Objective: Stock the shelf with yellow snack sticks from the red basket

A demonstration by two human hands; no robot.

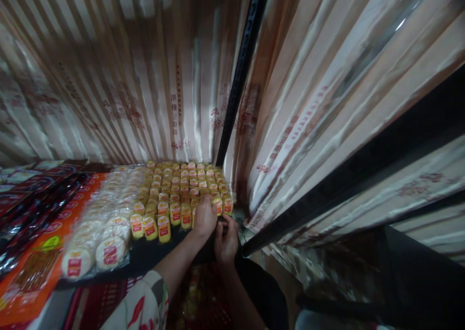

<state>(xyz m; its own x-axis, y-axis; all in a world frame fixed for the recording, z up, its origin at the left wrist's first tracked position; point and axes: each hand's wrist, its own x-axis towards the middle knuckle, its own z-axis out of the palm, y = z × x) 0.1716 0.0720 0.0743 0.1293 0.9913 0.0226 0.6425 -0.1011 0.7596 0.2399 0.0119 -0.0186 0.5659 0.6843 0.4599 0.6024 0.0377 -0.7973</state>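
Rear curtain [198, 88]: carries vertical columns of Chinese characters [174, 114] in dark red, too blurred to read. Right-hand curtain [327, 54]: repeats similar characters, slanting along the folds, likewise unreadable. Small yellow packs [164, 231]: bear red labels [164, 222] with pale print, too small to read. Round white packs [119, 252]: bear red labels with pale marks, unreadable. Orange packaging [29, 252]: bears a yellow-green oval badge [51, 243], wording unclear. Offers no brand or number legible with certainty.
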